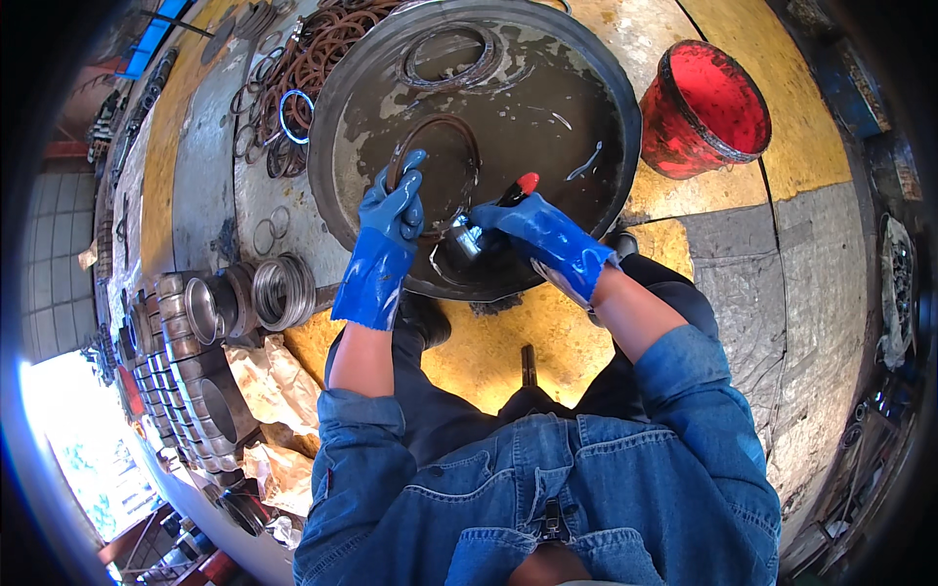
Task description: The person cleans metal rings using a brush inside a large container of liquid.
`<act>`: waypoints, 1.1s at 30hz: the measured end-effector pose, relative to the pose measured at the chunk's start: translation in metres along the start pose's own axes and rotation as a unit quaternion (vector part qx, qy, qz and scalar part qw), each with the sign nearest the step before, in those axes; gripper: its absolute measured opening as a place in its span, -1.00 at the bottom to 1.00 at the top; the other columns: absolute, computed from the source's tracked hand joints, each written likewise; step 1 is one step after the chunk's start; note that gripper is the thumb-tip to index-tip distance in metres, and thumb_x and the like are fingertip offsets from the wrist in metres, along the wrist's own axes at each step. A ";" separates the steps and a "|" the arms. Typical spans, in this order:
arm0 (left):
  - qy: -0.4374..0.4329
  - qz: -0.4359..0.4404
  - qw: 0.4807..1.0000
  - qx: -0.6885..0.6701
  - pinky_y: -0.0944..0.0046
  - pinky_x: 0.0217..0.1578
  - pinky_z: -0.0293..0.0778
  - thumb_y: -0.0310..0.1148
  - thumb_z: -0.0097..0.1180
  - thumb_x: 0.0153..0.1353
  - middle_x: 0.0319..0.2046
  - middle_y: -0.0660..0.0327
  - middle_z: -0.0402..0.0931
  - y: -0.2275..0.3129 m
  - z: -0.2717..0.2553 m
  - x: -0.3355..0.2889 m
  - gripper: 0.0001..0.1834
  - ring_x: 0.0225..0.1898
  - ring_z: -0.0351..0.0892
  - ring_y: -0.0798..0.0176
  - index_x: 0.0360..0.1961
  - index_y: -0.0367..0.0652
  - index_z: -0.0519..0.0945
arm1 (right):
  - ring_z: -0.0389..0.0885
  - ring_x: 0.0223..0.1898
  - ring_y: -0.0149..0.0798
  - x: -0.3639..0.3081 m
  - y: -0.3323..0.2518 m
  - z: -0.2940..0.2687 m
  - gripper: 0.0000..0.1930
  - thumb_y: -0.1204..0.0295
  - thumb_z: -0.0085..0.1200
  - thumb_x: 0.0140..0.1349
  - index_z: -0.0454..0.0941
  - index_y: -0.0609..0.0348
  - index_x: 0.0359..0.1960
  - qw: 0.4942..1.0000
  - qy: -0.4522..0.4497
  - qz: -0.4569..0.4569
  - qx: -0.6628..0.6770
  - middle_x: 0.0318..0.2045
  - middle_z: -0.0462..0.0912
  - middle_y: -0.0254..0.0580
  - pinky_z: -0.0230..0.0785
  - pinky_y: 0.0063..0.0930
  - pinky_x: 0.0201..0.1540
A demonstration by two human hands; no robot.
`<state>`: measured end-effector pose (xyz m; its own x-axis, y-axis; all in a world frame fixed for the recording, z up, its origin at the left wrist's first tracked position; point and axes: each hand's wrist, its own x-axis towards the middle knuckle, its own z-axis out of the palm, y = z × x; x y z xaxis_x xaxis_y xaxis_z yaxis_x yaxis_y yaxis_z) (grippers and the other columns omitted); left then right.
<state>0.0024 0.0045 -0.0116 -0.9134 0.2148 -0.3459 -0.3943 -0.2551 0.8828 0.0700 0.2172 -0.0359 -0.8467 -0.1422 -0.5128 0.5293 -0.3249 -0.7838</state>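
Observation:
My left hand (392,210), in a blue rubber glove, is closed on the near-left side of a thin brown metal ring (442,119). The ring is tilted up over a wide round pan (327,132) with dark, wet liquid in it. In my right hand (542,230), also gloved in blue, is a paintbrush with a dark, red-tipped handle (528,183) and a shiny metal band (465,237). The brush head is down by the ring's lower edge; its bristles cannot be made out. Other rings (449,83) lie in the far part of the pan.
A red bucket (718,103) stands right of the pan. Rusty rings (332,44) are heaped at the far left, with a bright blue-white ring (296,116) among them. Stacked metal rings (283,293) and cylinders (186,342) stand at the left, beside brown paper (278,381).

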 end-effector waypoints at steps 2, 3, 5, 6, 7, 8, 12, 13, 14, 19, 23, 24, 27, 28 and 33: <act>0.016 -0.004 0.999 0.045 0.47 -0.69 0.11 -0.42 0.15 0.41 -0.67 0.40 0.39 0.003 0.007 0.000 -0.58 -0.72 0.25 0.53 0.28 -0.18 0.55 | 0.68 -0.38 -0.38 0.018 0.000 -0.008 -0.78 0.29 0.28 0.23 0.78 0.09 -0.16 0.992 -0.007 -0.065 -0.112 -0.37 0.75 -0.16 0.50 -0.46 -0.26; 0.028 -0.007 0.997 0.067 0.49 -0.69 0.12 -0.42 0.16 0.40 -0.67 0.39 0.41 0.002 0.011 -0.002 -0.59 -0.72 0.27 0.53 0.25 -0.18 0.58 | 0.70 -0.37 -0.34 0.017 -0.012 -0.007 -0.79 0.29 0.27 0.24 0.78 0.03 -0.15 0.974 0.002 -0.109 -0.197 -0.33 0.76 -0.15 0.51 -0.44 -0.25; 0.021 -0.002 0.994 0.110 0.50 -0.70 0.13 -0.40 0.19 0.39 -0.66 0.38 0.44 -0.003 0.015 -0.004 -0.62 -0.71 0.30 0.54 0.21 -0.17 0.62 | 0.75 -0.31 -0.10 0.028 -0.011 -0.009 -0.73 0.34 0.27 0.20 0.73 -0.15 -0.05 0.888 0.082 -0.300 -0.338 -0.15 0.77 -0.13 0.59 -0.29 -0.23; 0.018 0.001 0.991 0.132 0.51 -0.71 0.13 -0.39 0.21 0.38 -0.65 0.38 0.46 -0.004 0.016 -0.005 -0.63 -0.70 0.32 0.55 0.19 -0.16 0.64 | 0.76 -0.28 -0.06 0.030 -0.016 -0.009 -0.71 0.36 0.27 0.22 0.71 -0.13 0.00 0.834 0.097 -0.357 -0.409 -0.12 0.76 -0.12 0.60 -0.27 -0.20; 0.014 -0.018 0.990 0.141 0.50 -0.70 0.13 -0.37 0.23 0.37 -0.66 0.39 0.46 -0.003 0.016 -0.007 -0.63 -0.71 0.31 0.56 0.18 -0.15 0.65 | 0.76 -0.25 -0.03 0.029 -0.025 -0.011 -0.68 0.38 0.28 0.23 0.69 -0.12 0.04 0.770 0.113 -0.410 -0.476 -0.09 0.76 -0.10 0.60 -0.26 -0.17; 0.014 -0.016 0.990 0.142 0.50 -0.69 0.12 -0.37 0.23 0.37 -0.66 0.40 0.46 -0.001 0.016 -0.008 -0.63 -0.71 0.31 0.56 0.18 -0.15 0.65 | 0.77 -0.21 0.01 0.030 -0.031 -0.014 -0.66 0.40 0.29 0.25 0.66 -0.10 0.08 0.697 0.126 -0.458 -0.536 -0.06 0.76 -0.09 0.61 -0.24 -0.14; -0.002 -0.004 0.990 0.143 0.50 -0.68 0.06 -0.36 0.25 0.36 -0.60 0.44 0.47 0.000 0.017 -0.009 -0.61 -0.70 0.27 0.57 0.19 -0.18 0.63 | 0.73 -0.17 0.12 0.039 -0.019 -0.022 -0.62 0.36 0.23 0.24 0.64 -0.19 0.12 0.685 0.148 -0.360 -0.616 -0.02 0.74 -0.15 0.60 -0.11 -0.11; -0.006 0.002 0.989 0.145 0.49 -0.68 0.06 -0.36 0.25 0.35 -0.59 0.44 0.47 0.002 0.022 -0.010 -0.61 -0.70 0.26 0.57 0.19 -0.19 0.63 | 0.75 -0.19 0.04 0.041 -0.015 -0.023 -0.71 0.35 0.23 0.24 0.70 -0.14 0.02 0.719 0.167 -0.360 -0.571 -0.12 0.77 -0.10 0.59 -0.18 -0.11; -0.011 0.008 0.989 0.146 0.49 -0.68 0.06 -0.36 0.25 0.35 -0.58 0.45 0.47 0.002 0.025 -0.010 -0.60 -0.70 0.26 0.57 0.19 -0.19 0.63 | 0.76 -0.18 0.03 0.044 -0.013 -0.024 -0.75 0.33 0.21 0.25 0.71 -0.10 -0.03 0.783 0.162 -0.269 -0.536 -0.15 0.76 -0.07 0.58 -0.19 -0.12; -0.016 0.023 0.992 0.126 0.49 -0.66 0.09 -0.38 0.25 0.35 -0.57 0.45 0.46 0.002 0.021 -0.012 -0.61 -0.70 0.25 0.57 0.18 -0.21 0.63 | 0.71 -0.29 -0.25 0.031 -0.018 -0.014 -0.70 0.19 0.26 0.21 0.74 0.15 -0.19 0.965 0.053 -0.003 -0.256 -0.34 0.77 -0.10 0.49 -0.35 -0.18; -0.006 0.020 0.993 0.119 0.50 -0.66 0.10 -0.40 0.24 0.35 -0.56 0.45 0.47 -0.003 0.022 -0.010 -0.63 -0.69 0.27 0.58 0.17 -0.20 0.64 | 0.67 -0.32 -0.29 0.012 -0.019 -0.002 -0.68 0.27 0.28 0.21 0.73 0.25 -0.13 0.996 -0.006 0.034 -0.084 -0.30 0.76 -0.17 0.48 -0.44 -0.20; -0.003 0.020 0.992 0.123 0.51 -0.66 0.10 -0.40 0.24 0.35 -0.56 0.45 0.48 -0.002 0.023 -0.010 -0.63 -0.68 0.28 0.58 0.16 -0.20 0.64 | 0.68 -0.31 -0.29 0.009 -0.025 0.001 -0.68 0.28 0.28 0.22 0.73 0.25 -0.11 0.996 -0.009 0.048 -0.073 -0.29 0.76 -0.17 0.49 -0.44 -0.19; 0.000 0.016 0.991 0.131 0.51 -0.65 0.11 -0.40 0.23 0.35 -0.56 0.45 0.49 -0.001 0.022 -0.012 -0.64 -0.67 0.31 0.58 0.16 -0.19 0.65 | 0.75 -0.22 -0.17 0.027 -0.025 -0.006 -0.70 0.27 0.26 0.23 0.74 0.05 -0.04 0.953 0.047 -0.149 -0.261 -0.22 0.79 -0.11 0.57 -0.33 -0.11; -0.002 0.014 0.991 0.130 0.52 -0.65 0.12 -0.40 0.24 0.35 -0.55 0.45 0.50 0.000 0.019 -0.013 -0.64 -0.66 0.32 0.58 0.16 -0.19 0.65 | 0.76 -0.19 -0.13 0.024 -0.030 -0.004 -0.70 0.27 0.25 0.23 0.75 -0.01 -0.02 0.917 0.071 -0.222 -0.325 -0.19 0.79 -0.10 0.58 -0.29 -0.09; -0.010 0.019 0.992 0.127 0.52 -0.65 0.14 -0.41 0.24 0.35 -0.50 0.44 0.54 0.003 0.018 -0.012 -0.63 -0.66 0.32 0.59 0.16 -0.22 0.64 | 0.70 -0.05 0.14 0.026 -0.038 -0.018 -0.76 0.21 0.21 0.25 0.75 -0.12 -0.08 0.768 0.166 -0.324 -0.528 -0.04 0.74 -0.13 0.57 -0.14 0.03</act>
<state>0.0143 0.0183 0.0007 -0.9239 0.2286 -0.3068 -0.3190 -0.0174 0.9476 0.0290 0.2423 -0.0259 -0.9832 0.0319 0.1797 -0.0985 0.7364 -0.6694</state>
